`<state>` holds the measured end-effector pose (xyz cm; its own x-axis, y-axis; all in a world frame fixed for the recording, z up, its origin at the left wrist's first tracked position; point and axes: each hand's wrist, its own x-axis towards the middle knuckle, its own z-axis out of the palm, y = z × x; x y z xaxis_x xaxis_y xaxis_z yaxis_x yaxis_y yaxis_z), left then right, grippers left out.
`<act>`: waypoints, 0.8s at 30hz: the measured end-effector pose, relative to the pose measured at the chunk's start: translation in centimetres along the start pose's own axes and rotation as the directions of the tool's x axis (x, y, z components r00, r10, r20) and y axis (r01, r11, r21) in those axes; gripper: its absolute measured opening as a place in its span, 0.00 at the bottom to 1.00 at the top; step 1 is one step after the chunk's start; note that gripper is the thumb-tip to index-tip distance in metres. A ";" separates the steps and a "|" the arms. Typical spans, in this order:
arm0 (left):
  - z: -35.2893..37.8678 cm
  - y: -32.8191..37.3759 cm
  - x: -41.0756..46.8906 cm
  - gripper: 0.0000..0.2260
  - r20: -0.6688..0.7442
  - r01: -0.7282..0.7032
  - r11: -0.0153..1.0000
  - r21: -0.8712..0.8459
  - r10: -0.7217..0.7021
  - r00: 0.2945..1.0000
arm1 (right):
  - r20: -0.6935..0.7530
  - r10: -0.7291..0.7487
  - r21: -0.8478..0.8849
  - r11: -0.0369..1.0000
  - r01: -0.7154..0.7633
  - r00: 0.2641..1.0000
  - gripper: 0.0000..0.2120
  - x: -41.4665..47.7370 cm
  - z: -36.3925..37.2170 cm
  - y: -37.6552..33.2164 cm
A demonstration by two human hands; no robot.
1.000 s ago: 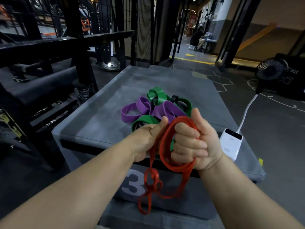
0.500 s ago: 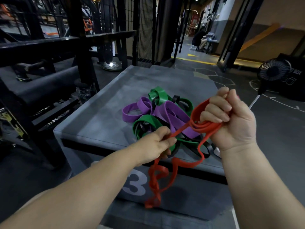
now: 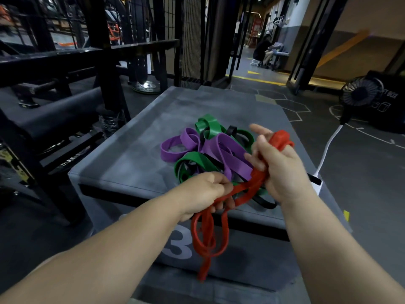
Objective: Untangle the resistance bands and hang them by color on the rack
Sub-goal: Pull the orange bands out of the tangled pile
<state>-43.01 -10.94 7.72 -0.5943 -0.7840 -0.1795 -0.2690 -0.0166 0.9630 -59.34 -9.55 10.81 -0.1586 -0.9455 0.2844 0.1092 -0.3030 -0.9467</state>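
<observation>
Red band (image 3: 210,233): held off the box (image 3: 135,159), loops twisted, fingers of your left hand (image 3: 203,191) and right hand (image 3: 282,170) curled round it. Pile (image 3: 221,150) of purple, green and black lay tangled on the box. None appeared hung yet.

pile of bands (image 3: 210,148) on the box (image 3: 135,163) in front of me, one band (image 3: 210,238) strung between my left hand (image 3: 206,189) and right hand (image 3: 280,170) just nearer, rack (image 3: 65,69) to my left, fan (image 3: 359,94) far right
</observation>
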 end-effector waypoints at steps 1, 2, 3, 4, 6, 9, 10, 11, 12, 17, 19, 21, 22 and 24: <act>0.0 0.1 0.0 0.05 -0.009 -0.022 1.000 0.007 0.022 1.000 | 0.029 -0.003 -0.079 0.997 0.006 1.000 0.11 -0.1 0.1 0.4; 0.0 0.2 0.0 0.02 -0.013 -0.035 0.999 0.011 0.035 0.999 | 0.063 0.000 -0.156 0.988 0.010 0.998 0.12 -0.2 0.3 0.8; 0.0 0.2 0.0 0.03 -0.011 -0.042 0.999 0.013 0.042 0.999 | 0.099 0.006 -0.227 0.974 0.016 0.995 0.13 -0.3 0.5 1.0; -0.1 0.2 0.0 0.05 -0.004 -0.045 0.999 0.011 0.045 0.999 | 0.132 0.017 -0.289 0.957 0.023 0.991 0.13 -0.4 0.7 1.2; -0.4 0.3 -0.1 0.07 -0.010 -0.048 0.999 0.003 0.048 0.999 | 0.196 0.043 -0.388 0.921 0.037 0.980 0.12 -0.8 1.3 1.2; -0.9 0.4 -0.1 0.06 -0.059 -0.033 0.999 -0.024 0.032 0.998 | 0.252 0.041 -0.500 0.861 0.094 0.967 0.13 -1.3 2.0 0.9; -1.1 0.5 -0.1 0.06 -0.068 -0.030 0.998 -0.052 0.026 0.997 | 0.248 0.041 -0.519 0.849 0.097 0.968 0.12 -1.3 2.1 1.0; -1.2 0.5 -0.1 0.05 -0.080 -0.027 0.996 -0.088 0.020 0.997 | 0.239 0.056 -0.524 0.848 0.080 0.969 0.10 -1.3 2.1 1.2; -1.4 0.5 -0.1 0.05 -0.092 -0.027 0.992 -0.126 0.015 0.996 | 0.232 0.091 -0.520 0.853 0.044 0.968 0.07 -1.3 2.2 1.5; -1.7 0.5 -0.2 0.16 -0.067 -0.001 0.990 -0.141 -0.008 0.998 | 0.231 0.118 -0.655 0.753 0.065 0.966 0.02 -1.2 2.3 1.9; -1.8 0.4 -0.1 0.16 -0.060 0.031 0.998 -0.062 -0.034 0.998 | 0.229 0.131 -0.712 0.698 0.074 0.965 0.03 -1.0 2.1 1.9; -1.9 0.3 -0.1 0.13 -0.065 0.045 0.996 0.083 -0.039 0.997 | 0.229 0.162 -0.766 0.639 0.074 0.960 0.04 -0.9 1.9 2.1; -2.0 0.4 0.0 0.12 -0.048 0.042 0.984 0.173 -0.034 0.998 | 0.232 0.174 -0.793 0.604 0.083 0.957 0.04 -0.9 1.8 2.2; -2.1 0.5 0.1 0.10 0.026 0.024 0.950 0.312 -0.034 0.999 | 0.240 0.178 -0.831 0.546 0.107 0.954 0.05 -0.9 1.7 2.3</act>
<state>-41.61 -12.28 8.60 -0.6045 -0.7665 -0.2168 -0.5061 0.1593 0.8476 -57.27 -9.58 8.59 0.1037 -0.9849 0.1389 -0.7726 -0.1677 -0.6123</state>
